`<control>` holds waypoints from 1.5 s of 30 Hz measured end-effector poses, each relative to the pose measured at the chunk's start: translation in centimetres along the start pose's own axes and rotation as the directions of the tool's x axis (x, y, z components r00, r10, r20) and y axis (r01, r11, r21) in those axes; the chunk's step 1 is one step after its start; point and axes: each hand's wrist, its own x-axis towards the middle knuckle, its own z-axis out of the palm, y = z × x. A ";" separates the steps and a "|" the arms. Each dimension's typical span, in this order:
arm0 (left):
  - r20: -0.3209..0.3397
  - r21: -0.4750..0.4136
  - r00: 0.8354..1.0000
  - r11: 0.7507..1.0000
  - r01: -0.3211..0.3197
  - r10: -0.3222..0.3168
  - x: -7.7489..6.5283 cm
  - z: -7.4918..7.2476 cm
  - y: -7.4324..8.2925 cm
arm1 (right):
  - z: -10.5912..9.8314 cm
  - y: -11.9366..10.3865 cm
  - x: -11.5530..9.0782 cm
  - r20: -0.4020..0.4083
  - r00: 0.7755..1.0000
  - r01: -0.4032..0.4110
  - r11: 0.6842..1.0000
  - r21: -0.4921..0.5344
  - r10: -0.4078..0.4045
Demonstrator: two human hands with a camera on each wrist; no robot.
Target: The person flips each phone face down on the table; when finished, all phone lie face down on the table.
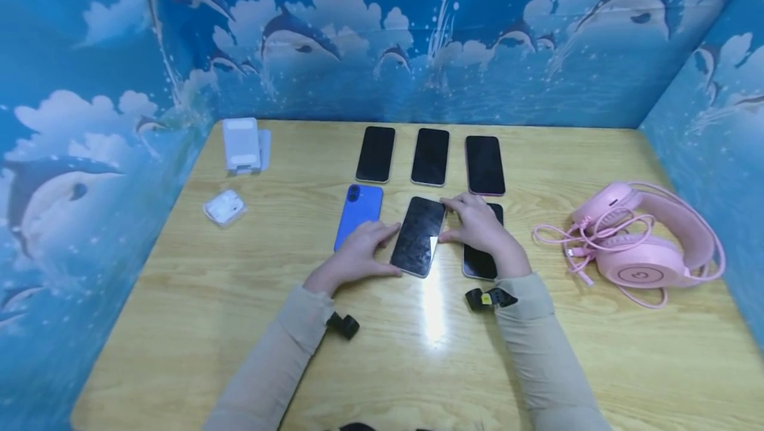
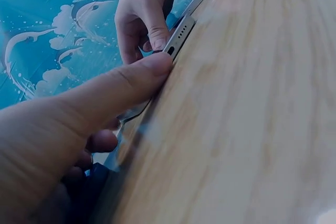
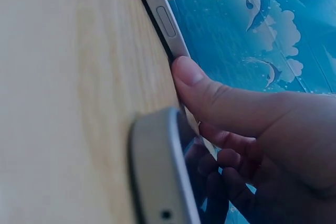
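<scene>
A smartphone (image 1: 419,237) with a dark, glossy screen lies face up on the table between the hands. My left hand (image 1: 361,252) holds its lower left corner, the thumb on the bottom edge with the charging port (image 2: 171,50) and a finger along the left side. At the opposite side, my right hand (image 1: 479,224) holds the right edge, its thumb (image 3: 191,74) against the metal frame near a side button. Beneath the right hand lies another dark phone (image 1: 479,262), partly covered. A blue phone (image 1: 360,209), back up, lies beside the left hand, which hides its lower part.
Behind, a row of phones lies face up: a left one (image 1: 375,154), a middle one (image 1: 430,156) and a right one (image 1: 485,165). Pink headphones (image 1: 647,272) with a coiled cable are at right. A white box (image 1: 241,144) and a small clear case (image 1: 224,207) sit at left.
</scene>
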 end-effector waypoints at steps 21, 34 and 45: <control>-0.070 0.002 0.992 0.995 -0.103 0.103 0.0 0.2 -0.1 | -0.3 0.3 0.1 -0.091 0.994 -0.023 0.930 0.367 0.060; -0.076 -0.065 0.992 0.992 -0.109 0.104 -0.2 0.6 -0.4 | 1.3 -1.5 0.9 -0.050 0.998 -0.001 0.827 0.562 0.036; -0.122 -0.251 0.990 0.963 -0.095 0.066 -0.2 0.2 -0.4 | 2.7 -3.2 1.4 -0.019 1.000 0.000 0.905 0.426 0.009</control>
